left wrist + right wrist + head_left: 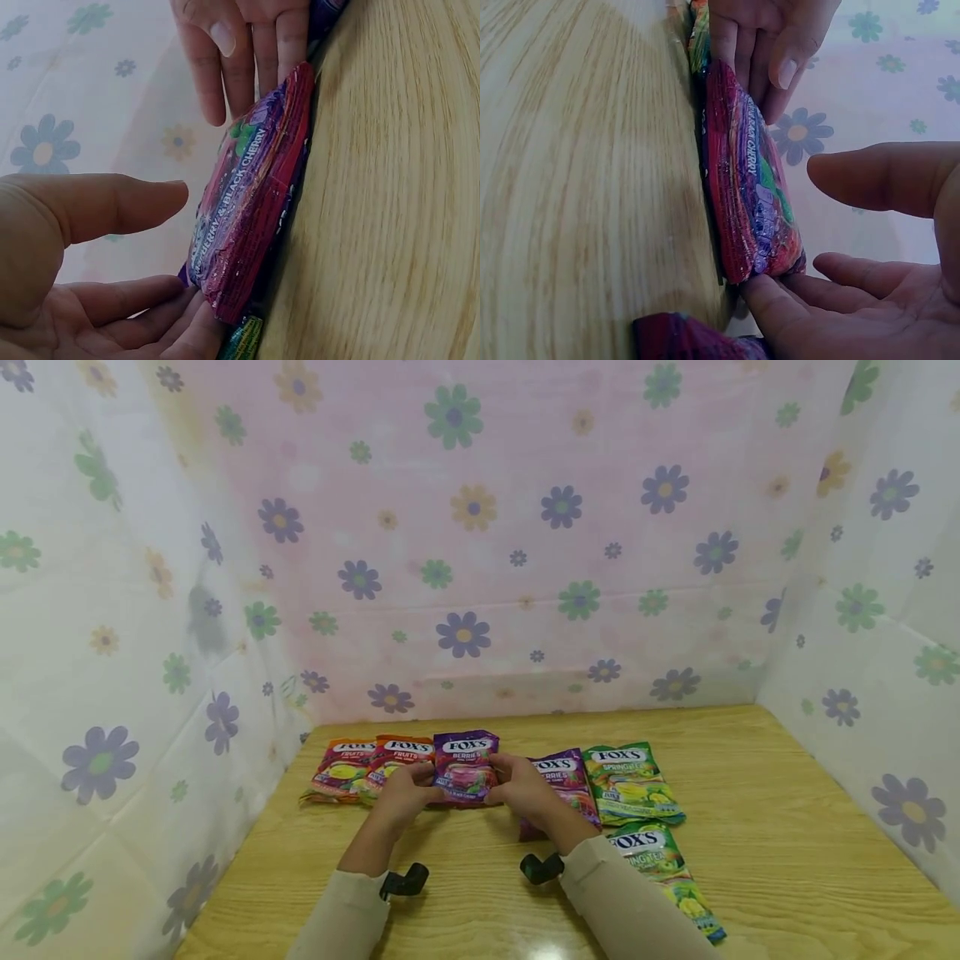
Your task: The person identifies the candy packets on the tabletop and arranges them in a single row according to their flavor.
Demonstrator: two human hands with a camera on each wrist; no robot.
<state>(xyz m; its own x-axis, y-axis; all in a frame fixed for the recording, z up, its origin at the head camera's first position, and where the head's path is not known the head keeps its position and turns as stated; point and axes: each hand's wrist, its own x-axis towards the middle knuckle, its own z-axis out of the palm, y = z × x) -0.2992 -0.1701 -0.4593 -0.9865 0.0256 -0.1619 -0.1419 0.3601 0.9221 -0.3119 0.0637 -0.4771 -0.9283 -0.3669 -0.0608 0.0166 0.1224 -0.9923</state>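
Note:
A purple bag of Fox's Berries candy (466,767) lies flat on the wooden table between both hands. My left hand (405,792) is at its left edge, with relaxed fingers touching the side and the thumb raised off it in the left wrist view. From the opposite side, my right hand (527,791) has its fingertips at the bag's right edge. Its thumb (877,176) stands away from the wrapper in the right wrist view. Printed lettering shows along the bag's near end (259,217).
Two red-orange Fox's Fruits bags (341,770) overlap at the left. Another purple Berries bag (572,781) sits partly behind the right hand. Beside it is a green Spring Tea bag (630,783), with a second green bag (678,893) nearer. Flowered cloth (517,527) encloses the table.

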